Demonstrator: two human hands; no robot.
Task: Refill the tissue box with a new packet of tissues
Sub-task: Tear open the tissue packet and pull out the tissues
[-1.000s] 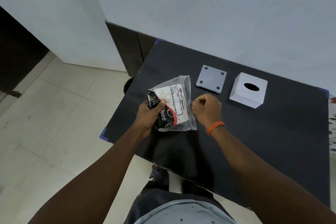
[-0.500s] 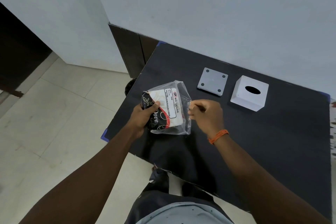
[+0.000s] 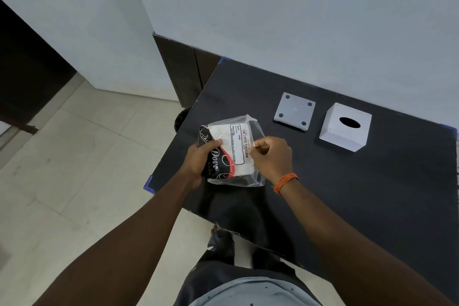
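Note:
A clear plastic packet of tissues (image 3: 232, 143), printed black, red and white, is held just above the left part of the black table (image 3: 347, 194). My left hand (image 3: 198, 161) grips its left side, thumb on top. My right hand (image 3: 270, 158) pinches the plastic at the packet's right edge between thumb and fingers. The white cube tissue box (image 3: 345, 126), oval slot up, stands at the back right. Its grey base plate (image 3: 294, 111) with dark feet lies separately to the box's left.
A grey wall runs behind the table. Pale floor tiles lie to the left, with a dark doorway at far left. A dark cabinet (image 3: 183, 72) stands at the table's back left corner. My legs are below the near table edge.
My right hand has shifted from a closed fist beside the packet to pinching its right plastic edge. The packet has turned slightly in my left hand.

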